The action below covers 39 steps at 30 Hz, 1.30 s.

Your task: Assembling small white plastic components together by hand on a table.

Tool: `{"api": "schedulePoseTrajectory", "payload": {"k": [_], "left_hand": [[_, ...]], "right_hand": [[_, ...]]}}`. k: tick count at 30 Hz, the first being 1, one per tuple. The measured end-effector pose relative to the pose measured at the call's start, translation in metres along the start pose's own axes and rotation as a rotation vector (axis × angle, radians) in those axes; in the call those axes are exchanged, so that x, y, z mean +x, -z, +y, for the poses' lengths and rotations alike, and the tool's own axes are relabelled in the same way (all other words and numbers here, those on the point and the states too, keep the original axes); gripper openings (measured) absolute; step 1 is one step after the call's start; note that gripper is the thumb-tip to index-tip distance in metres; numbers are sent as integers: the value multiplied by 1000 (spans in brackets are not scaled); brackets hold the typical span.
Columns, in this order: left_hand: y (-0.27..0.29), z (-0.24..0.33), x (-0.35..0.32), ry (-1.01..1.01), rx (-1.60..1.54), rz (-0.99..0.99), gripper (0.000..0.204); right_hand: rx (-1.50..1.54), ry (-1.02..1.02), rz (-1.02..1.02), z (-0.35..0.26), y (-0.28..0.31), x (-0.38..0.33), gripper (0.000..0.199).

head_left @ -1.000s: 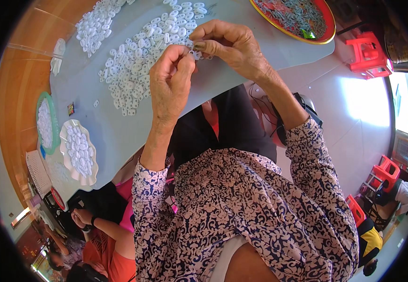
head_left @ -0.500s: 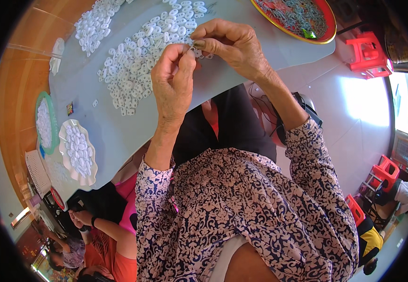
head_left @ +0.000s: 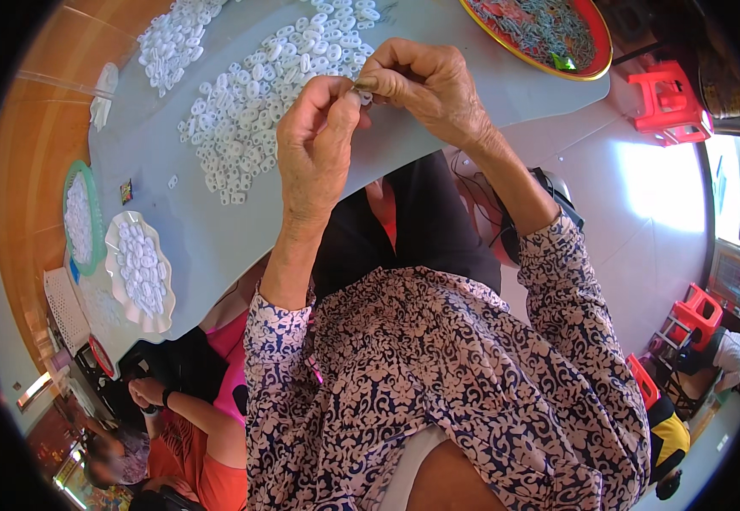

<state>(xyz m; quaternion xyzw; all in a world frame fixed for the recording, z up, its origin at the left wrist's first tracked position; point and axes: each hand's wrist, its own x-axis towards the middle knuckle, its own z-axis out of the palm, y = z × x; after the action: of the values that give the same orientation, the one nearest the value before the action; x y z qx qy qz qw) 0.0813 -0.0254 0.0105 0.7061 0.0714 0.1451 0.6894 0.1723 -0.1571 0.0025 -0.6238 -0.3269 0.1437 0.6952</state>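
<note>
Close together above the near edge of the grey table (head_left: 204, 247), my two hands pinch a small white plastic piece (head_left: 366, 98). My left hand (head_left: 315, 140) grips it between thumb and forefinger. From the other side, the thumb and forefinger of my right hand (head_left: 425, 89) close on it, and a dark mark shows on that thumb. Fingers hide most of the piece. Just beyond my left hand spreads a loose pile of white oval pieces with holes (head_left: 246, 115). A red tray with a gold rim (head_left: 603, 53) holds many small grey slivers, right of my right hand.
Another white heap (head_left: 174, 47) lies farther left. A wavy-edged white plate (head_left: 114, 271) and a green basket (head_left: 96, 204) hold more white pieces. A small wrapper (head_left: 126, 191) lies nearby. Red stools (head_left: 672, 102) stand at right. Another person's arm (head_left: 200, 417) shows at lower left.
My right hand has shifted slightly, its thumb now lying across the left fingertips. More of the white piece shows below the fingers. The view has moved a little.
</note>
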Motion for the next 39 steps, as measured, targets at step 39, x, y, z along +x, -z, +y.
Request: {"api": "schedulePoseTrajectory", "payload": {"k": [39], "left_hand": [[18,-3,-1,77,-81,-121,20]], "right_hand": [[-160,67,-137,-1,0,0,14]]}}
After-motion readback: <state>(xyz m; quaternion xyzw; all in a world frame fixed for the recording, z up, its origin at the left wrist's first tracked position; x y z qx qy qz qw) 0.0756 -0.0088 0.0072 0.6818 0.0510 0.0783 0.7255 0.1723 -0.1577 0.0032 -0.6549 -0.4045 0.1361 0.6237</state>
